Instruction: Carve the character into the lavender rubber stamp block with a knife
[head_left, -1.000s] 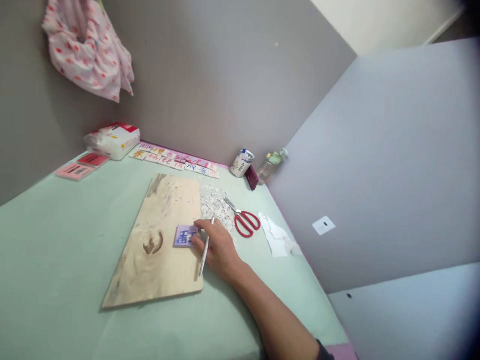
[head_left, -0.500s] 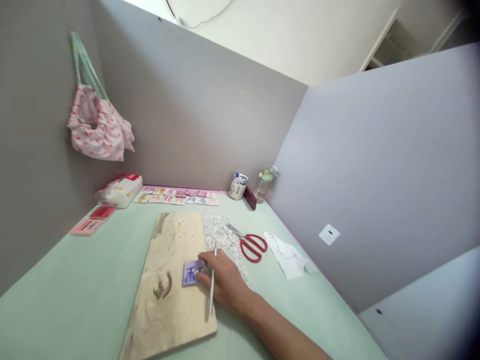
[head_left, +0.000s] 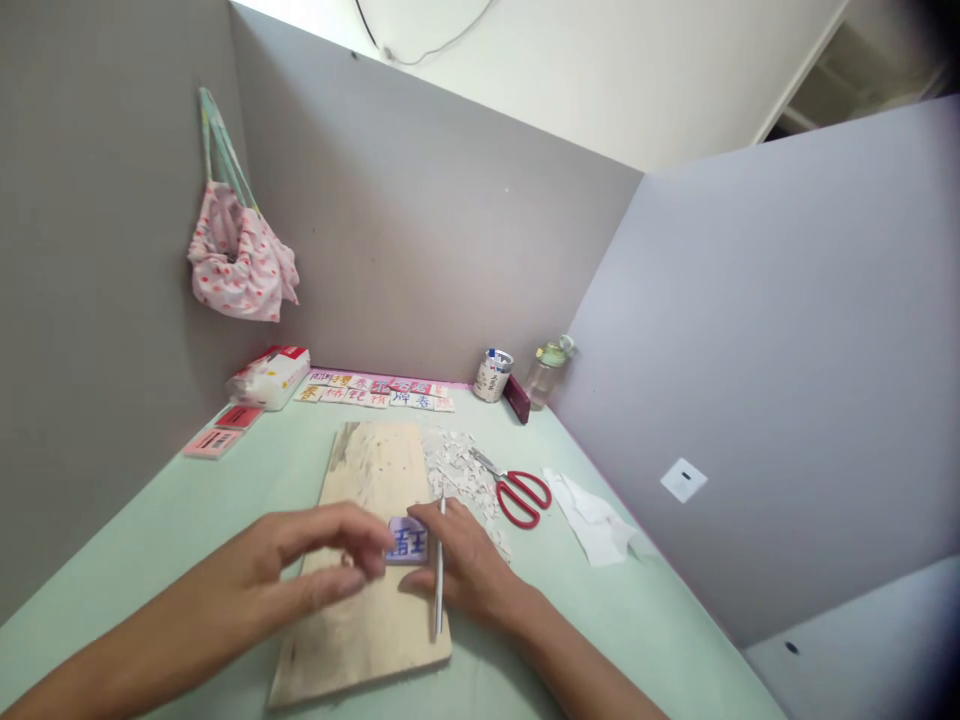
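A small purple card [head_left: 409, 541] with blue characters lies on a pale wooden board [head_left: 371, 560] on the green table. My left hand [head_left: 300, 570] reaches in from the left, its curled fingertips touching the card's left edge. At the card's right side my right hand [head_left: 465, 565] rests on the board, closed around a thin silver craft knife [head_left: 439, 570] that points away from me, with its fingertips on the card.
A heap of white paper scraps [head_left: 461, 475] lies right of the board, then red scissors [head_left: 521, 492] and a crumpled white tissue [head_left: 592, 515]. A row of cut character cards [head_left: 375, 392], a cup [head_left: 493, 375], a bottle [head_left: 546, 370] and a tissue pack [head_left: 270, 376] line the back wall. A pink bag [head_left: 236, 255] hangs at left.
My left hand has come into view from the left and reached the card. The view has shifted a little; my right hand stays at the card with the knife.
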